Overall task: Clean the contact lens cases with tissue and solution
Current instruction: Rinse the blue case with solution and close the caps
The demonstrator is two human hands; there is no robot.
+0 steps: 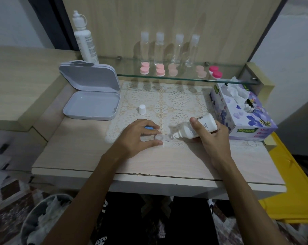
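My right hand [211, 137] grips a small white solution bottle [197, 127], tipped on its side with its nozzle pointing left and down at an open clear contact lens case [163, 137] on the lace mat. My left hand [139, 136] pinches the left end of that case between thumb and fingers. A blue cap [148, 128] shows just under my left fingers. The bottle's white cap [142, 109] stands on the mat behind my left hand. A tissue box [241, 114] with tissue sticking out sits at the right.
An open grey hinged box [92, 96] stands at the left. The glass shelf [185, 79] behind carries a tall solution bottle [86, 41], several clear bottles, pink lens cases and a magenta case [215, 72]. A bin [43, 220] with crumpled tissue sits below left.
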